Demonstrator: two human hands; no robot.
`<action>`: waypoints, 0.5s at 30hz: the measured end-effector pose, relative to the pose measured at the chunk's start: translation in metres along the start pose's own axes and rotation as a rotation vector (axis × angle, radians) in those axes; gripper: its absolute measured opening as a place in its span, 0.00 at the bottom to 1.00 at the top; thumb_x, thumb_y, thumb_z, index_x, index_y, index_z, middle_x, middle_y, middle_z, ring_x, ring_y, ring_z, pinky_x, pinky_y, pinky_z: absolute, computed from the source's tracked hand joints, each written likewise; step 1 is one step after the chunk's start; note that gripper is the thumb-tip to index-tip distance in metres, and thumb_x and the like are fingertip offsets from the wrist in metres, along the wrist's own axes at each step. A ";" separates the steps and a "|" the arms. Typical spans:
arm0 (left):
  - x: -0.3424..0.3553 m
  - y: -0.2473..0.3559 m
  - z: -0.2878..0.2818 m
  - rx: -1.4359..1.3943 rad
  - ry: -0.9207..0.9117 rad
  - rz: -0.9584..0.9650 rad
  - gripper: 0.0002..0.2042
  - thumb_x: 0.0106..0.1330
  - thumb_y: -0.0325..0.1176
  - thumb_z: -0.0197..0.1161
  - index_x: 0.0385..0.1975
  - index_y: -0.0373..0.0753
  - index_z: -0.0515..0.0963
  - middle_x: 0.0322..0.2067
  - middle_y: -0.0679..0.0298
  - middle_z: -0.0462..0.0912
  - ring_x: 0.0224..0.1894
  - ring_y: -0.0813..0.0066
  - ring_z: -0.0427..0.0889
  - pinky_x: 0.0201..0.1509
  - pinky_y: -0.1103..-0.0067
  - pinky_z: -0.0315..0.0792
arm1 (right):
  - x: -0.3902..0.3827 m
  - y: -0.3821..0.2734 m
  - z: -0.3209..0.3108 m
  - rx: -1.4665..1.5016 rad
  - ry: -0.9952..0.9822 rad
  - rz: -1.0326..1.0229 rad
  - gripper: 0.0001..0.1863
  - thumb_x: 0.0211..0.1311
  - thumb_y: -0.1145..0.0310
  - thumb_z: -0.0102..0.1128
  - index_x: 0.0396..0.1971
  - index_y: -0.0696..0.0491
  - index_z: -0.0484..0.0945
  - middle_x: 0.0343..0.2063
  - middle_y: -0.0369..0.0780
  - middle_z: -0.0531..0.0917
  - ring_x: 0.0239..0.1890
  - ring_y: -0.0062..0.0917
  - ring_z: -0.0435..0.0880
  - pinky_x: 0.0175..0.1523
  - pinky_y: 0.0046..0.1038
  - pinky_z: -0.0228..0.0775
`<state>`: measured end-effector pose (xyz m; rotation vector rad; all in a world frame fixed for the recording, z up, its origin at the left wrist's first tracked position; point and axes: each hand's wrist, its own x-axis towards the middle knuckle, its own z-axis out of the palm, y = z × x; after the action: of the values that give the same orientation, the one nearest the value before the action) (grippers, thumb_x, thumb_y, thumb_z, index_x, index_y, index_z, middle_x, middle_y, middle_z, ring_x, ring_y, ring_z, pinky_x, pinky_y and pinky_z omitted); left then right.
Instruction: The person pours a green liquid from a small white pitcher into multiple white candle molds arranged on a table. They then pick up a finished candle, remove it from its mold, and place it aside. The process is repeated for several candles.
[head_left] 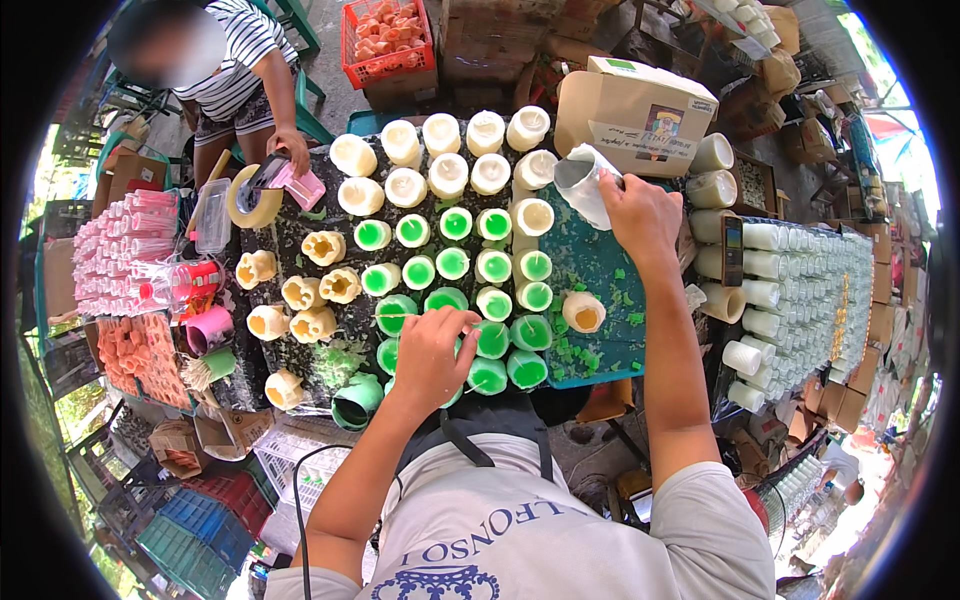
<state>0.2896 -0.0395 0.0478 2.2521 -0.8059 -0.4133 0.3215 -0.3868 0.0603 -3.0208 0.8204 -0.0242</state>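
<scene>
A: What are the hands doing?

B: The left hand (432, 352) rests on a green-filled candle mould (447, 300), fingertips pinched together on what looks like its wick at the rim. The right hand (640, 215) is clamped round a small metal pouring cup (580, 183), tilted just above and beside the white-filled moulds (533, 216).

A: How would you do this well?

B: I'd judge: keep the wick centred and taut under the pinch, and hold the cup level until it is over the mould.

A: Counts?

B: Roughly sixteen green ones in the block around the left fingers; about ten white ones beyond them; some seven yellowish flower-shaped candles (325, 247) to the left. Another person's hand (290, 148) holds a tape dispenser (255, 195) farther off.
</scene>
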 end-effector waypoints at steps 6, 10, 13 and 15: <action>-0.001 -0.002 -0.004 -0.006 -0.009 -0.018 0.06 0.70 0.31 0.67 0.44 0.43 0.84 0.36 0.67 0.84 0.44 0.65 0.84 0.51 0.66 0.69 | -0.005 0.001 0.002 0.000 0.005 -0.023 0.31 0.77 0.42 0.48 0.26 0.51 0.87 0.21 0.45 0.87 0.26 0.41 0.86 0.46 0.42 0.63; -0.003 -0.003 -0.005 -0.003 -0.018 -0.026 0.06 0.70 0.31 0.67 0.44 0.43 0.83 0.36 0.67 0.84 0.44 0.65 0.84 0.51 0.66 0.68 | -0.007 0.000 0.000 -0.022 0.017 -0.046 0.31 0.77 0.42 0.48 0.26 0.51 0.88 0.21 0.45 0.87 0.25 0.41 0.86 0.46 0.42 0.63; -0.005 -0.005 -0.005 -0.003 -0.015 -0.024 0.06 0.70 0.32 0.67 0.44 0.43 0.83 0.35 0.68 0.84 0.43 0.65 0.84 0.51 0.66 0.68 | -0.006 0.000 0.001 -0.032 0.034 -0.067 0.31 0.76 0.42 0.49 0.25 0.51 0.88 0.21 0.45 0.87 0.25 0.41 0.86 0.47 0.42 0.64; -0.005 -0.006 -0.004 0.005 -0.011 -0.018 0.06 0.70 0.32 0.67 0.44 0.43 0.83 0.35 0.68 0.84 0.43 0.65 0.84 0.51 0.66 0.68 | -0.006 0.000 0.001 -0.037 0.043 -0.080 0.31 0.76 0.42 0.49 0.25 0.51 0.88 0.21 0.45 0.87 0.25 0.41 0.86 0.47 0.42 0.64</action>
<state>0.2904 -0.0307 0.0463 2.2651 -0.7941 -0.4330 0.3163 -0.3837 0.0591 -3.0970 0.7109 -0.0760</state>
